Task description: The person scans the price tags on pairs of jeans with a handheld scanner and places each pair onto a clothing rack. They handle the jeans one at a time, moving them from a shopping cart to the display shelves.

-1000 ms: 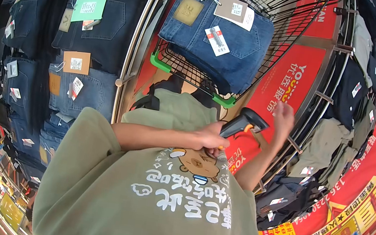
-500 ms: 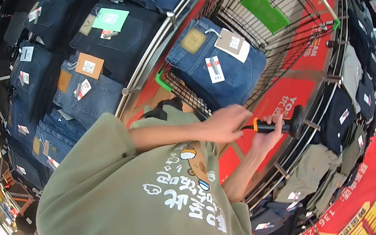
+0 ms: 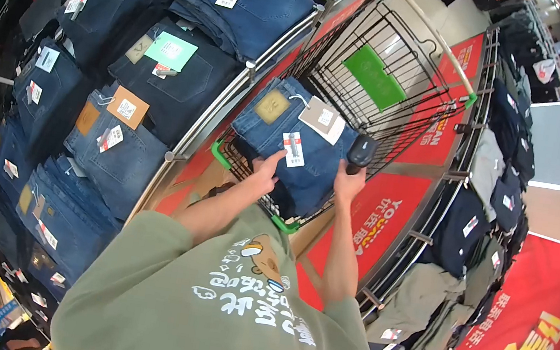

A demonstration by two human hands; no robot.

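"Right hand (image 3: 350,183) first: what has it got?"

"It's wrapped around the scanner (image 3: 362,150), at three o'clock from the white tag (image 3: 293,149). Half a second ago the scanner was out at four o'clock from the jeans (image 3: 317,167); before that, the left hand (image 3: 266,174) had it."

"And the left now?"

"At the tag's seven o'clock, one finger reaching its edge. I can't tell whether it pinches or merely touches."

"Where do the jeans lie?"

"Folded, at twelve o'clock from the shirt (image 3: 226,303), in the cart's (image 3: 376,79) near end, tag on top."

"So what does the change mean?"

"My judgement: the swap leaves the left free for the tag, with both hands working at the jeans."
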